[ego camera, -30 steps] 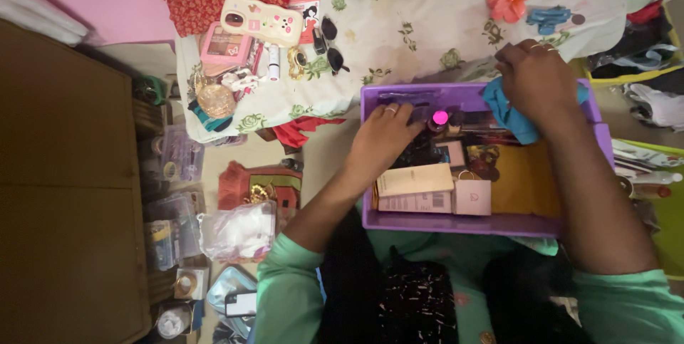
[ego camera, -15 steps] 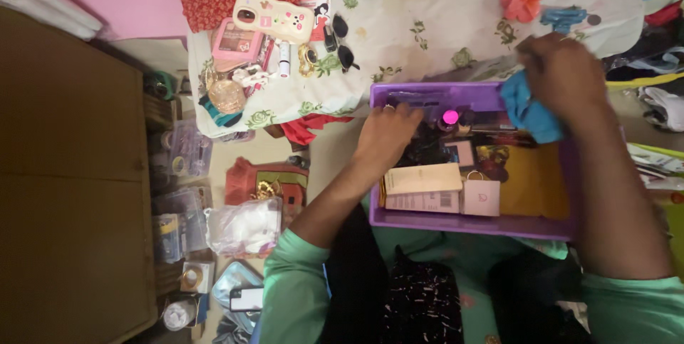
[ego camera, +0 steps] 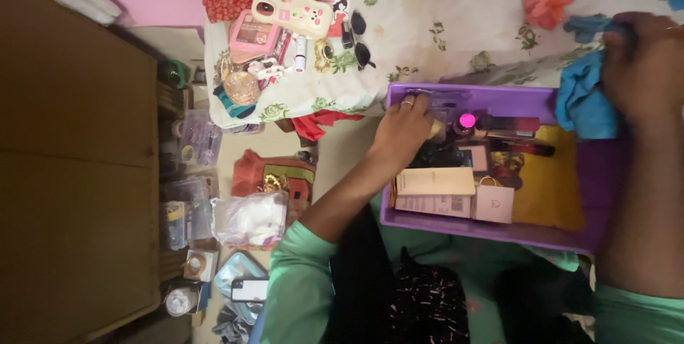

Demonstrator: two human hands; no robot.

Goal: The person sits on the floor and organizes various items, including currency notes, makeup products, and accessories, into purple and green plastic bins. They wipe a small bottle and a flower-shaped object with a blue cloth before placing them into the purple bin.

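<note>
A purple plastic bin (ego camera: pixel 491 230) rests on my lap, filled with small boxes, a pink-capped bottle (ego camera: pixel 467 122), tubes and a yellow lining. My left hand (ego camera: pixel 405 130) reaches into the bin's far left corner, fingers curled over the items there; what it grips is hidden. My right hand (ego camera: pixel 645 66) is at the bin's far right corner, closed on a blue cloth (ego camera: pixel 584 102) that hangs over the rim.
A floral sheet (ego camera: pixel 456 23) beyond the bin holds a cream phone case (ego camera: pixel 293 9), pink compact, sunglasses (ego camera: pixel 360 38), a pink flower clip (ego camera: pixel 547 6) and jewellery. A brown cabinet (ego camera: pixel 71 173) stands at left, with plastic bags, small boxes and a phone on the floor beside it.
My right hand has lifted the blue cloth up and to the right, out toward the bin's corner. My left hand stays in the bin's left corner. The view shifted slightly.
</note>
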